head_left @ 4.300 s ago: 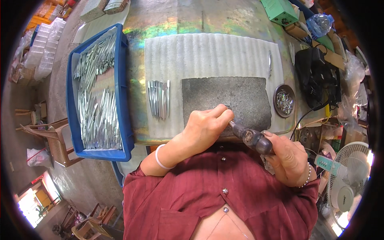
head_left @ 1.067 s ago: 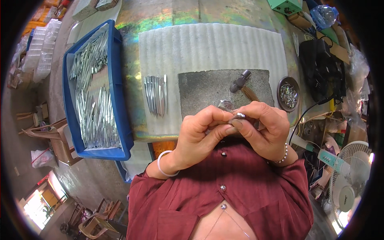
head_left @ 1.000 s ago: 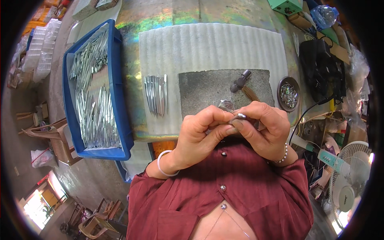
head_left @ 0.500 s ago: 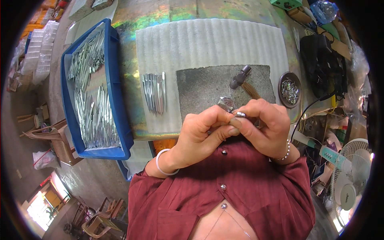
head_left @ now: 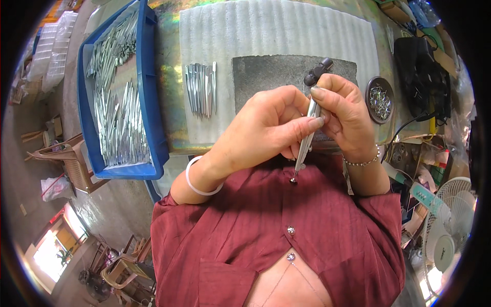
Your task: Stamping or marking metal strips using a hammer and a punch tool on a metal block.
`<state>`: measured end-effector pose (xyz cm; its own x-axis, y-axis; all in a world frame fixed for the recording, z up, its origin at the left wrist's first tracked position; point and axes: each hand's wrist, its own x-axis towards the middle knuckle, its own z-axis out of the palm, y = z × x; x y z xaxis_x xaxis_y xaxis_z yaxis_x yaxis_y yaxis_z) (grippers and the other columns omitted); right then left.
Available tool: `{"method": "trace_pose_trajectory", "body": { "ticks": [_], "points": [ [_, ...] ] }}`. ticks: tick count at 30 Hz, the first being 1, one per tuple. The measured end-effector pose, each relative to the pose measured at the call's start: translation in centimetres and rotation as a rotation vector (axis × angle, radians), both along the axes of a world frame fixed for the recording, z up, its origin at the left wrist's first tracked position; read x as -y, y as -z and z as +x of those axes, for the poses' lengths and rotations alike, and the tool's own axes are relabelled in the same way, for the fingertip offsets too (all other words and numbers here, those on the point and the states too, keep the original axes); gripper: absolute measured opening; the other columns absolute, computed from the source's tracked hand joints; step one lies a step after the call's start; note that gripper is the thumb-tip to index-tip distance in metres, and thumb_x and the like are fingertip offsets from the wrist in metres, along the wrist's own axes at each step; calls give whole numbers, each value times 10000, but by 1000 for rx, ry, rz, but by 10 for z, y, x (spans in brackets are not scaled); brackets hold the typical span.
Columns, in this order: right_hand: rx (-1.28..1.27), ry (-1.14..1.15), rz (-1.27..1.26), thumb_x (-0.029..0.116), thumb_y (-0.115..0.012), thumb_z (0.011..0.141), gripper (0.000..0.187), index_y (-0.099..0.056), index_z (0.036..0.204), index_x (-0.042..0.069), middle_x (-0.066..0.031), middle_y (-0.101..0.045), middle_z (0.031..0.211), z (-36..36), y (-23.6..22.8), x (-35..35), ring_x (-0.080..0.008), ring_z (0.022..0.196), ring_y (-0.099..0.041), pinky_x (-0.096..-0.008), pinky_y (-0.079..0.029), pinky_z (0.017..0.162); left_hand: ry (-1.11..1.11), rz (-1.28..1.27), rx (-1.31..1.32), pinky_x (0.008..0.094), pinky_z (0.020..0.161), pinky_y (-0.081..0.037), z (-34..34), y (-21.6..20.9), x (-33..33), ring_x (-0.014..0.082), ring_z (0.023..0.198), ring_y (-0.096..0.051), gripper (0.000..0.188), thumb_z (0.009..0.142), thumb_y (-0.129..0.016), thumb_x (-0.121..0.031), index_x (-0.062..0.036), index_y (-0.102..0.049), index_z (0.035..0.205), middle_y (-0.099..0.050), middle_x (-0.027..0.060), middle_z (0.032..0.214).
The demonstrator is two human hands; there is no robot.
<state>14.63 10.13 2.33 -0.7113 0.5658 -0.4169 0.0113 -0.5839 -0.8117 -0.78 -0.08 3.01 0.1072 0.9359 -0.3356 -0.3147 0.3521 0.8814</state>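
Tweezers (head_left: 306, 138), slim and silver, were held upright between both hands close to the person's chest, tips pointing toward the red shirt (head_left: 286, 240). At far left, a blue tray (head_left: 153, 102) held many loose metal pieces. A small row of finished metal pieces (head_left: 201, 94) lay right of the tray on the white ribbed mat (head_left: 276, 36). The left hand (head_left: 266, 128) was closed around the tweezers' middle, with a white bangle (head_left: 197, 179) on its wrist. The right hand (head_left: 348, 112) pinched the upper end between thumb and fingers. A dark hammer head (head_left: 317, 71) rested on the grey pad (head_left: 266, 71) behind the hands. A round dish (head_left: 381, 100) of small metal bits stood at right.
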Motion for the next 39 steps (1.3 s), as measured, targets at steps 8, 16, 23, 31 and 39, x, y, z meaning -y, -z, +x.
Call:
{"method": "trace_pose_trajectory", "body": {
  "ticks": [8, 16, 23, 31, 39],
  "points": [
    [-30, 12, -33, 161, -611, 877, 210, -539, 698, 80, 27, -508, 564, 2, 7, 2, -8, 386, -364, -161, -275, 343, 20, -77, 87, 178, 405, -446, 0, -4, -5, 78, 494, -589, 208, 877, -644, -184, -13, -529, 904, -609, 32, 635],
    [-29, 128, 34, 139, -598, 882, 181, -540, 725, 72, 20, -512, 578, 6, 0, 15, -13, 393, -369, -159, -281, 348, 86, -83, 88, 173, 400, -443, -2, -12, -7, 74, 486, -587, 188, 866, -654, -166, -19, -538, 880, -608, 28, 629],
    [-52, 215, 30, 120, -580, 894, 166, -538, 746, 59, 10, -513, 577, 12, -2, 25, -18, 389, -368, -163, -280, 345, 194, -41, 55, 176, 422, -467, -2, -11, -13, 71, 513, -595, 160, 901, -602, -156, -9, -540, 888, -609, 26, 651],
    [-102, 279, -27, 108, -574, 901, 149, -532, 767, 58, -3, -525, 582, 21, -7, 35, -13, 394, -364, -159, -277, 345, 292, -83, 119, 193, 429, -484, -1, -12, -17, 92, 516, -606, 176, 913, -584, -168, -2, -542, 874, -616, 40, 651],
    [-147, 304, -44, 118, -563, 911, 142, -530, 785, 60, -2, -517, 597, 24, -1, 36, -12, 407, -348, -158, -268, 353, 330, -97, 193, 205, 421, -490, 0, -7, -24, 126, 511, -624, 175, 902, -599, -160, 3, -540, 879, -625, 59, 632]
  ]
}}
